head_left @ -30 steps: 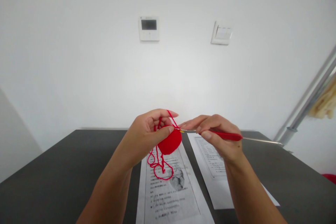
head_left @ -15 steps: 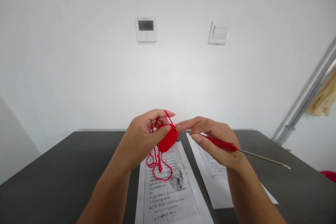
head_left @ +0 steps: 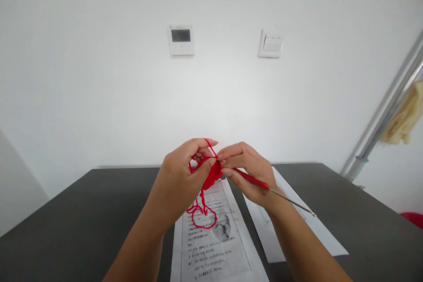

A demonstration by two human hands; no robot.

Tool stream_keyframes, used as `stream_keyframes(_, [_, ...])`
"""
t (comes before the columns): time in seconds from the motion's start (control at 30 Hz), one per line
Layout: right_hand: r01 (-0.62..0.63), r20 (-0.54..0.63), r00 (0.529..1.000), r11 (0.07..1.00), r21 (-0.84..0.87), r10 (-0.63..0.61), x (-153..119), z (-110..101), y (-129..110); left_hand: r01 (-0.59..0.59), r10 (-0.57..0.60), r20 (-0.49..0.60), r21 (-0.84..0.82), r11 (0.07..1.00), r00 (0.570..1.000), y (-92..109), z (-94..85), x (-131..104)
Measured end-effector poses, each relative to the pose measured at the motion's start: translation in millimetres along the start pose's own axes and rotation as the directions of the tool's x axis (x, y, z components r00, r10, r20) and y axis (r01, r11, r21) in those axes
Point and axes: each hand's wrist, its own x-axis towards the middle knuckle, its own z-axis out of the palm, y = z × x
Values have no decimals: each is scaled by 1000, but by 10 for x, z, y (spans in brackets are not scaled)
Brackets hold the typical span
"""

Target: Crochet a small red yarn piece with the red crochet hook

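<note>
Between thumb and fingers, my left hand (head_left: 185,169) pinches a small red crochet piece (head_left: 212,177). A strand of red yarn (head_left: 210,146) runs over its raised index finger down to the work. My right hand (head_left: 249,169) is closed around the red handle of a crochet hook (head_left: 253,179), whose bare metal end points down to the right. The hook's working tip is hidden at the piece, where the fingertips of both hands nearly meet. Loose loops of the yarn hang below my left hand, over a printed sheet (head_left: 211,251).
A second printed sheet (head_left: 272,246) lies partly under my right forearm on the dark table (head_left: 82,229). Behind stands a white wall with a thermostat panel (head_left: 181,40) and a light switch (head_left: 271,44). At right are a metal pole (head_left: 380,128) and a yellowish cloth (head_left: 401,119).
My right hand has moved left, closer to the crochet piece, taking the hook with it; the hook's free end now slopes more steeply. The crochet piece looks turned and folded.
</note>
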Motion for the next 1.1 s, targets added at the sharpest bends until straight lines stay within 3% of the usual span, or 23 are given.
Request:
stream_keyframes(0.17, [8,-60,998,996,-85,-13,-30,49,30,74,-76,-41,-38,997,996,-14,-27,33])
stream_keyframes(0.27, [55,-69,996,997,-48,-59,-47,36,54,151,-142,50,-277,949,989,-90,-35,79])
stream_keyframes(0.37, [150,-111,982,988,-34,-153,-81,35,93,290,-210,203,-577,763,956,-171,9,132])
stream_keyframes(0.43, [177,-149,971,981,-75,-187,-110,60,123,362,-246,265,-690,627,932,-196,81,150])
stream_keyframes(0.53, [190,-219,949,965,-181,-228,-143,153,175,359,-269,249,-766,534,931,-192,211,139])
stream_keyframes(0.67, [147,-299,926,951,-271,-229,-126,291,199,156,-192,19,-664,731,981,-209,281,117])
stream_keyframes(0.73, [105,-294,938,958,-267,-184,-93,293,152,93,-126,-22,-551,829,992,-260,248,132])
stream_keyframes(0.77, [77,-279,949,966,-248,-148,-74,270,112,76,-98,-18,-500,862,995,-295,221,147])
stream_keyframes(0.87, [-142,-205,971,987,-74,124,-17,130,-35,2,-17,-40,-360,933,999,-418,129,204])
stream_keyframes(0.97, [-408,-119,901,908,98,418,27,-37,-157,0,8,25,-307,952,1000,-523,79,256])
stream_keyframes(1.1, [-545,-34,833,830,122,552,67,-202,-252,34,30,164,-372,928,986,-594,109,301])
